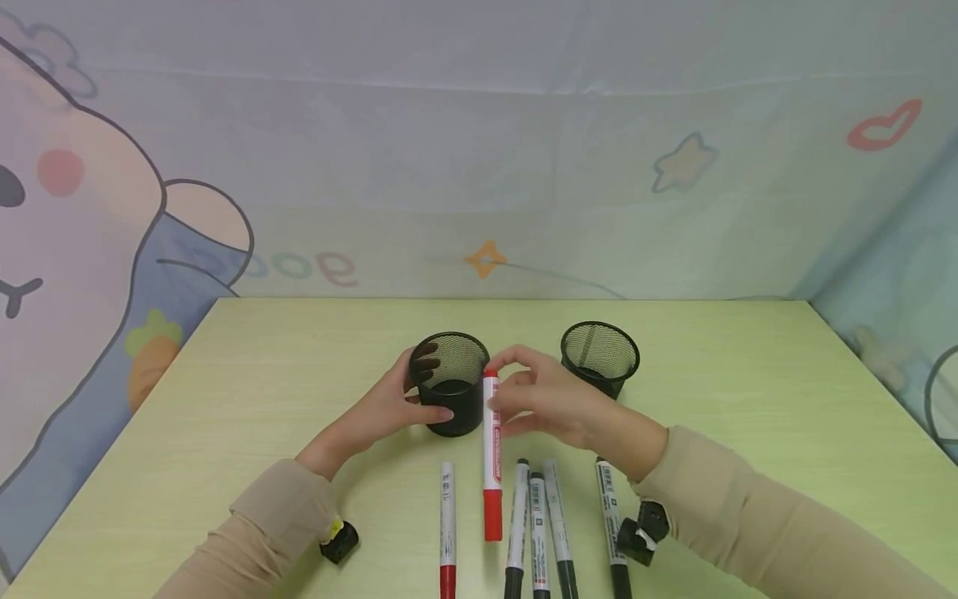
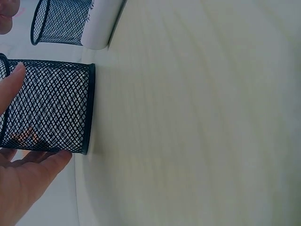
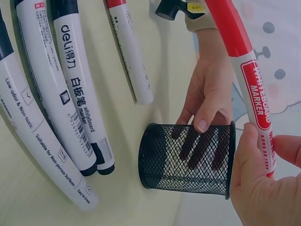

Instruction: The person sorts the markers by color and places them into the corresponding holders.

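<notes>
A black mesh pen cup (image 1: 458,416) stands upright on the table, and my left hand (image 1: 383,408) grips its side, thumb in front and fingers behind. My right hand (image 1: 557,403) pinches a red whiteboard marker (image 1: 491,457) near its end, just right of that cup. The marker's red cap points down toward the near side. In the right wrist view the same marker (image 3: 256,89) is outside the cup (image 3: 193,160), beside its rim. The cup held by my left hand looks bare inside.
A second mesh cup (image 1: 600,358) stands behind my right hand. A red-capped marker (image 1: 447,516) lies in front of the left cup. Several black-capped markers, one of them a middle marker (image 1: 539,532), lie to its right. A patterned cloth (image 1: 479,150) hangs behind the table (image 1: 748,374).
</notes>
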